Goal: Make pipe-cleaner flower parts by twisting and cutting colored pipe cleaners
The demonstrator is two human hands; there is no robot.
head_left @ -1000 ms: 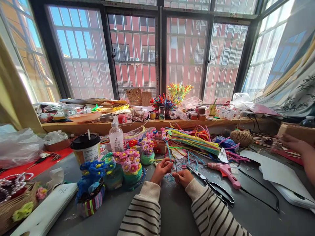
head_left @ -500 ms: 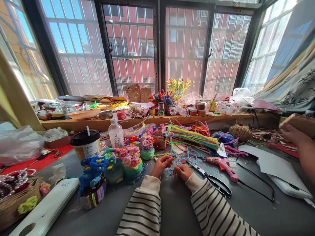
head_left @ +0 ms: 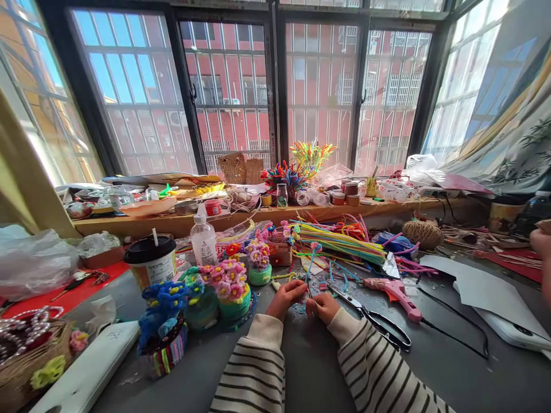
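Note:
My left hand (head_left: 289,298) pinches a light-blue pipe cleaner (head_left: 309,267) standing upright, with a small pink flower (head_left: 316,247) at its top. Close beside it, my right hand (head_left: 325,307) is closed on a thin, pointed metal tool (head_left: 309,290), mostly hidden by the fingers. Whether the tool touches the stem I cannot tell. Bluish fuzz clippings (head_left: 298,308) lie on the table under both hands. Large scissors (head_left: 379,321) with black handles rest just right of my right hand, and a pink glue gun (head_left: 398,295) lies beyond them.
Pots of pipe-cleaner flowers (head_left: 232,282), a lidded cup (head_left: 150,258) and a plastic bottle (head_left: 204,241) stand at left. Behind my hands lies a bundle of pipe cleaners (head_left: 344,241). White power banks (head_left: 92,367) lie at both sides. Another person's hand (head_left: 541,238) shows at the right edge.
My left hand has shifted slightly right, and the blue stem now leans right with its pink flower showing. The other person's hand has moved toward the right edge.

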